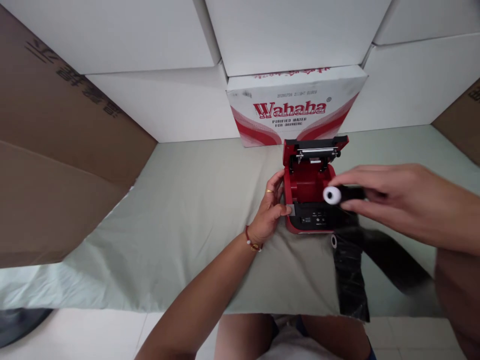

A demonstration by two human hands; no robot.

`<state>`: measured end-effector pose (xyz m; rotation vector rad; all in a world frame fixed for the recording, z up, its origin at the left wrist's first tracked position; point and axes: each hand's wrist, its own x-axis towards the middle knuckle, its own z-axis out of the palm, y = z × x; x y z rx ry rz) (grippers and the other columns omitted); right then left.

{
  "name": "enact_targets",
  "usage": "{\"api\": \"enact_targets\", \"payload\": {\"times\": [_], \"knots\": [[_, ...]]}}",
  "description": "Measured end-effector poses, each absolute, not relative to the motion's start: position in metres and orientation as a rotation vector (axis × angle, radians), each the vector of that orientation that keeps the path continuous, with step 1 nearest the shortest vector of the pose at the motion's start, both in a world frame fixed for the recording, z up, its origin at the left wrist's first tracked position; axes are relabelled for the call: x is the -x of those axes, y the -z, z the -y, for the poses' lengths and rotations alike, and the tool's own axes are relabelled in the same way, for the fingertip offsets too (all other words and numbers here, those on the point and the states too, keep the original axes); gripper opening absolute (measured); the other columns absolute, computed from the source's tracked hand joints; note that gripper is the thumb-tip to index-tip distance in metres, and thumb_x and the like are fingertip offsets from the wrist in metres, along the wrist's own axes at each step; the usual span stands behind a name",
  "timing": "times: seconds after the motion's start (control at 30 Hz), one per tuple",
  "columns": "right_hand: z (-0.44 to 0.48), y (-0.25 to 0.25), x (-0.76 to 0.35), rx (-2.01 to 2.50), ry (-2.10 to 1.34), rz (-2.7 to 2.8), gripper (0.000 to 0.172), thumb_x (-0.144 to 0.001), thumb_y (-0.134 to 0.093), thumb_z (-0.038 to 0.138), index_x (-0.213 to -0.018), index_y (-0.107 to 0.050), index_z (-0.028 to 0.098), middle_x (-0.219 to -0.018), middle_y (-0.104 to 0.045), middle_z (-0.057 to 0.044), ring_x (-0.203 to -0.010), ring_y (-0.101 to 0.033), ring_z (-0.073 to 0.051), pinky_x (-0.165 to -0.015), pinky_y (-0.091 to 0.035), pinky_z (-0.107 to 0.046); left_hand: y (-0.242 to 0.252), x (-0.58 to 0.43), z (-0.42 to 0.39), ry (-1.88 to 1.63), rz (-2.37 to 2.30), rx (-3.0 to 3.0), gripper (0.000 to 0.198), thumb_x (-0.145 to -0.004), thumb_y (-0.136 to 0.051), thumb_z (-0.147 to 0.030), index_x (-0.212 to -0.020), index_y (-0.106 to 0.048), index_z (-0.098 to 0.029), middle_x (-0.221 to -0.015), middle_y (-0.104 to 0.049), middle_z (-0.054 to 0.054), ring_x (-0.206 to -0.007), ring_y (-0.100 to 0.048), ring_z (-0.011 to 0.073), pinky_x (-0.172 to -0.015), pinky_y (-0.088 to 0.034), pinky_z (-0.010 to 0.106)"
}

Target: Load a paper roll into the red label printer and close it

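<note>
The right hand (393, 200) comes in from the right with its grip closed on a small roll (333, 195). The fingers lie along the top and the thumb sits underneath. The roll's body looks dark and mostly disappears into the hand, and only its white round end shows, pointing left. Its long axis runs roughly side to side, across the width of the red printer (305, 182).

The printer sits on the green-covered tabletop (187, 225) with its lid (317, 145) tipped up and back, so the red bay inside is open. The roll hovers over the printer's front right corner, above the control panel. The bay lies just to the left of the roll's white end, lower down and a little farther from the person.

The left hand (268, 212) is nearer the printer. Its grip is on the left wall, with the thumb pressed at the front left corner and the fingers up along the side.

A crumpled black bag (348, 275) lies on the tabletop just in front of the printer, under the right forearm. A Wahaha box (292, 107) stands right behind the printer, between plain white boxes (161, 105).
</note>
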<state>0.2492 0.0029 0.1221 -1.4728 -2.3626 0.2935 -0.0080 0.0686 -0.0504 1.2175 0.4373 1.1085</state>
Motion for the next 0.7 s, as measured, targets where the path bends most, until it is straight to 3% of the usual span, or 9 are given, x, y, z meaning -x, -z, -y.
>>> {"api": "enact_targets", "payload": {"times": [0.07, 0.13, 0.3, 0.53, 0.7], "knots": [[-0.03, -0.115, -0.22, 1.556, -0.224, 2.474, 0.033, -0.099, -0.059, 0.029, -0.123, -0.08, 0.029, -0.115, -0.084, -0.008, -0.091, -0.078, -0.027, -0.079, -0.06, -0.04, 0.05, 0.008, -0.068, -1.109, -0.431, -1.197, 0.089, -0.083, -0.084, -0.047, -0.162, -0.044, -0.039, -0.181, -0.041, 0.004, -0.167, -0.04, 0.033, -0.138, -0.034, 0.054], [-0.047, -0.105, -0.199, 1.749, -0.135, 2.533, 0.034, -0.098, -0.058, 0.023, -0.126, -0.078, 0.025, -0.121, -0.083, -0.01, -0.098, -0.079, -0.03, -0.081, -0.058, -0.041, 0.049, 0.007, -0.067, -1.1, -0.431, -1.188, 0.09, -0.082, -0.083, -0.043, -0.162, -0.043, -0.039, -0.181, -0.04, 0.003, -0.168, -0.038, 0.0331, -0.138, -0.033, 0.054], [-0.06, -0.099, -0.174, 2.076, -0.064, 2.562, 0.034, -0.103, -0.057, 0.021, -0.131, -0.075, 0.02, -0.114, -0.084, -0.014, -0.088, -0.078, -0.03, -0.072, -0.051, -0.038, 0.046, 0.007, -0.067, -1.072, -0.449, -1.169, 0.092, -0.08, -0.081, -0.038, -0.163, -0.04, -0.038, -0.181, -0.04, 0.005, -0.168, -0.037, 0.0339, -0.139, -0.031, 0.056], [-0.075, -0.086, -0.172, 1.947, -0.151, 2.561, 0.039, -0.099, -0.055, 0.011, -0.131, -0.076, 0.019, -0.124, -0.084, -0.014, -0.094, -0.08, -0.03, -0.074, -0.053, -0.037, 0.047, 0.007, -0.068, -1.077, -0.454, -1.168, 0.094, -0.079, -0.081, -0.04, -0.163, -0.04, -0.036, -0.182, -0.037, 0.006, -0.17, -0.034, 0.0346, -0.141, -0.027, 0.056], [-0.077, -0.07, -0.187, 1.708, -0.266, 2.466, 0.034, -0.1, -0.063, 0.021, -0.131, -0.078, 0.022, -0.127, -0.084, -0.013, -0.107, -0.082, -0.032, -0.091, -0.064, -0.044, 0.05, 0.007, -0.065, -1.077, -0.489, -1.24, 0.089, -0.086, -0.077, -0.046, -0.165, -0.037, -0.037, -0.182, -0.035, 0.008, -0.169, -0.034, 0.0364, -0.135, -0.038, 0.059]]}}
